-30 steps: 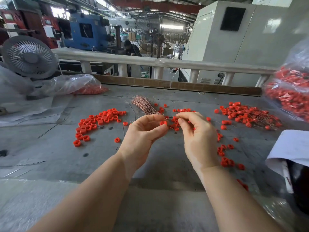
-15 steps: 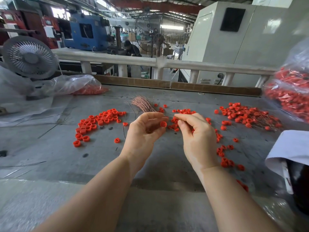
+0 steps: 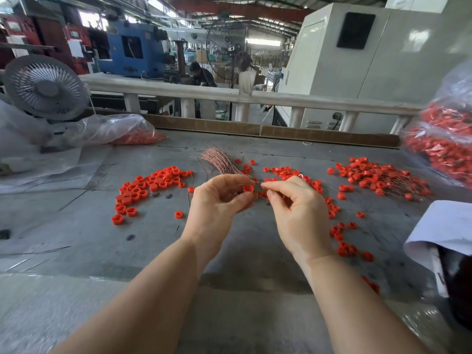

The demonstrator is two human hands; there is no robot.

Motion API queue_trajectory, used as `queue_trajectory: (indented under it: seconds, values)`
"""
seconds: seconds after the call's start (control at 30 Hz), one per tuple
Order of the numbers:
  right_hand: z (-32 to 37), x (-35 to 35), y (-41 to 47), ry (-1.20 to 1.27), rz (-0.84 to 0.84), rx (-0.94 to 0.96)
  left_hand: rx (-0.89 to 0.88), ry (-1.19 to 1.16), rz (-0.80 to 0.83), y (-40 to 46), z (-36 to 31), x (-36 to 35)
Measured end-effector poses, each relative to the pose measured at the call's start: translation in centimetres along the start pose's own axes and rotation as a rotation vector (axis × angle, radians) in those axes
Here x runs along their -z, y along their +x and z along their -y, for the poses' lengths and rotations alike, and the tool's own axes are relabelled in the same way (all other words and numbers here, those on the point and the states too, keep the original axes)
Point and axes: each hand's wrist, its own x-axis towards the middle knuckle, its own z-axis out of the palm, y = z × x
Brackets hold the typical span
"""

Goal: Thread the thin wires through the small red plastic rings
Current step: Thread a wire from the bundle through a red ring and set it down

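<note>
A worn grey counter (image 3: 89,241) stands in a factory hall, bounded by a pale railing (image 3: 306,99), with a blue machine (image 3: 130,53) and a large white cabinet (image 3: 383,72) behind it. A small grey fan (image 3: 46,86) sits at the counter's far left beside a clear plastic bag (image 3: 112,131) of red parts; another bulging bag (image 3: 444,146) lies at the right. No writing is legible. Loose red plastic rings (image 3: 150,185) are scattered across the counter, and a bundle of thin copper wires (image 3: 221,160) lies just beyond the hands. The left hand (image 3: 217,200) pinches one red ring (image 3: 248,188) between thumb and forefinger. The right hand (image 3: 298,208), fingers curled, pinches a thin wire (image 3: 258,186) whose tip meets that ring.
</note>
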Motion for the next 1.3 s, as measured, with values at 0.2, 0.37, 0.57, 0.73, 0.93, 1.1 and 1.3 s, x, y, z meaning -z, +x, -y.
queue_trajectory:
  seconds: [0.2, 0.37, 0.57, 0.73, 0.93, 1.1, 1.3]
  values:
    - [0.12, -0.02, 0.01, -0.003, 0.002, 0.000, 0.003, 0.040, -0.006, -0.01, -0.06, 0.05]
    - [0.06, -0.10, 0.00, 0.010, -0.007, -0.017, -0.003, 0.028, -0.012, 0.08, 0.12, 0.27]
    - [0.04, -0.06, 0.00, 0.016, 0.000, -0.007, -0.036, 0.079, -0.030, 0.06, -0.06, 0.15]
    - [0.08, -0.08, 0.01, 0.035, 0.004, -0.002, -0.042, 0.070, -0.038, 0.06, -0.10, 0.11]
    - [0.12, -0.10, -0.04, 0.042, 0.019, -0.006, -0.070, 0.099, -0.053, 0.10, 0.02, 0.16]
    - [0.09, -0.14, -0.04, 0.037, 0.035, -0.015, -0.090, 0.102, -0.034, 0.00, -0.14, 0.00]
    - [0.04, -0.21, -0.05, 0.031, 0.038, -0.011, -0.104, 0.093, -0.020, -0.05, -0.14, 0.00]
